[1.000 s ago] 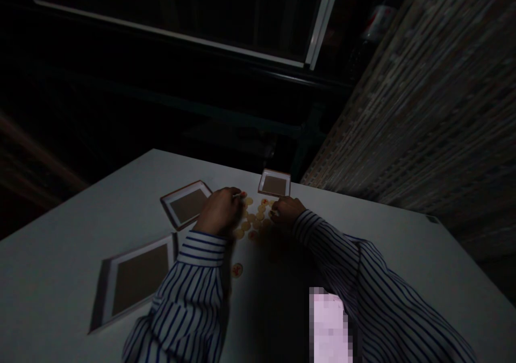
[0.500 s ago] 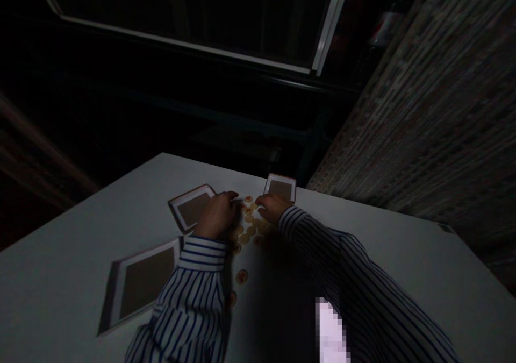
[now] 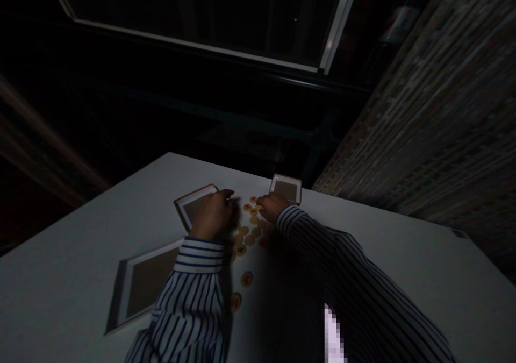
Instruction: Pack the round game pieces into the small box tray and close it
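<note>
White flat worktop (image 3: 407, 255), dim light. Shallow rectangular trays, brown floors, pale borders: near-left tray (image 3: 147, 282), mid-left tray (image 3: 193, 207), far tray (image 3: 287, 189). Dark bottle (image 3: 397, 27) upper right, red-and-white label. Left hand (image 3: 212, 214) partly over mid-left tray, fingers half-extended; grip hidden, can't tell. Right hand (image 3: 274, 207) by far tray, fingers bent down at the discs; can't tell if gripping. Round tan discs (image 3: 249, 240) on worktop between hands. Progress, my guess: partway; most clustered, two apart nearer the body, no stacks visible; loose ones left. Bottle label unreadable; red and black disc characters too small.
</note>
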Demonstrator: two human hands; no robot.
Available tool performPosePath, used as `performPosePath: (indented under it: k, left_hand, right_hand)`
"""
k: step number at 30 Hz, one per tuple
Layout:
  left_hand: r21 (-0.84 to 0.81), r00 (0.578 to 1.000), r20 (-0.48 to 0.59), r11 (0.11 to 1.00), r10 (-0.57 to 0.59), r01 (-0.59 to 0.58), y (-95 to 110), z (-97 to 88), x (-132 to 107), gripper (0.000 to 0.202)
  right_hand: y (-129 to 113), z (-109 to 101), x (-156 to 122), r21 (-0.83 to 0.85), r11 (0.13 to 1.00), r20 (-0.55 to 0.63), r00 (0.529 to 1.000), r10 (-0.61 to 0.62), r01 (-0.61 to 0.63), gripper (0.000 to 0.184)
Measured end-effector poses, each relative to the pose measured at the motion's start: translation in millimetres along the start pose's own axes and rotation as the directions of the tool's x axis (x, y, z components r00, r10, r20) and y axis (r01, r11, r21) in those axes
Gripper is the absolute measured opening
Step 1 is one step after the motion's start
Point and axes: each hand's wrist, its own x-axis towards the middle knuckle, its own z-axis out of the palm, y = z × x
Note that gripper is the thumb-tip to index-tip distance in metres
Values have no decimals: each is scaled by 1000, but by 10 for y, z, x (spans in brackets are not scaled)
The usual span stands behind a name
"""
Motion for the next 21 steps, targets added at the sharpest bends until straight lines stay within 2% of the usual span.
performPosePath:
  k: [7,13,18,19,21]
  left_hand:
    - [-48,1000,6,999,24,-24,24,30,10,38]
    - [-84,997,-14,993,77,-78,88,43,2,37]
    - [-191,986,-24,967,164,-166,111,93,12,35]
    - [-209,983,-25,961,180,-181,116,108,17,35]
    - [-235,978,-24,950,205,-205,134,138,27,35]
  right_hand:
    - [-12,17,3,85,996,-31,999,22,-20,25]
    - [93,9,-12,338,941,-77,995,57,-28,26]
    - [190,-8,-8,572,820,-82,992,93,-29,30]
    - [205,-12,-11,647,762,-75,992,105,-32,30]
    - [231,-17,-22,812,582,-46,990,132,-39,27]
